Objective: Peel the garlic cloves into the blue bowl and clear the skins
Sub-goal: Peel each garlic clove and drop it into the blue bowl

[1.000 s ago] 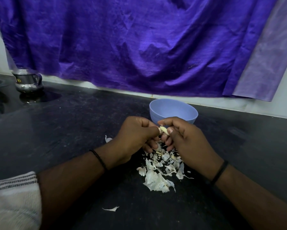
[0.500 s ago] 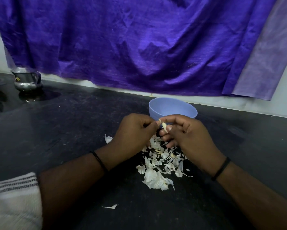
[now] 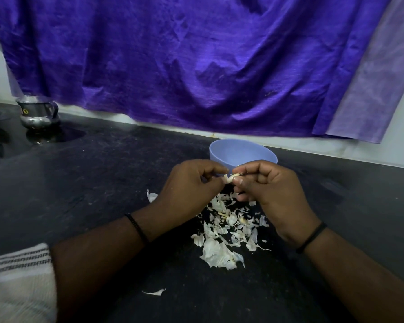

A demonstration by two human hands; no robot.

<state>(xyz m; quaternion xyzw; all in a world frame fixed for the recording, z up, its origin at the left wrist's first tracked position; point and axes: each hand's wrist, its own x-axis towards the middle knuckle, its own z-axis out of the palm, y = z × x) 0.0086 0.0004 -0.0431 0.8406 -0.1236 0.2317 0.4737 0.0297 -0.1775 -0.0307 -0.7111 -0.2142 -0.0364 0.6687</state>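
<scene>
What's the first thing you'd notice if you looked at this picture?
Probably the big purple cloth hanging across the whole back wall. Below it, in the middle, the left hand and right hand pinch a garlic clove just before the blue bowl, above a heap of white skins.

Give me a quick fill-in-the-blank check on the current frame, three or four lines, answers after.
1. Both hands, the left hand and the right hand, pinch one garlic ____.
2. The blue bowl stands just ____ the hands, toward the wall.
3. The pile of skins lies on the counter, directly ____ the hands.
4. A steel jug stands at the far ____ of the counter.

Answers: clove; behind; below; left
</scene>
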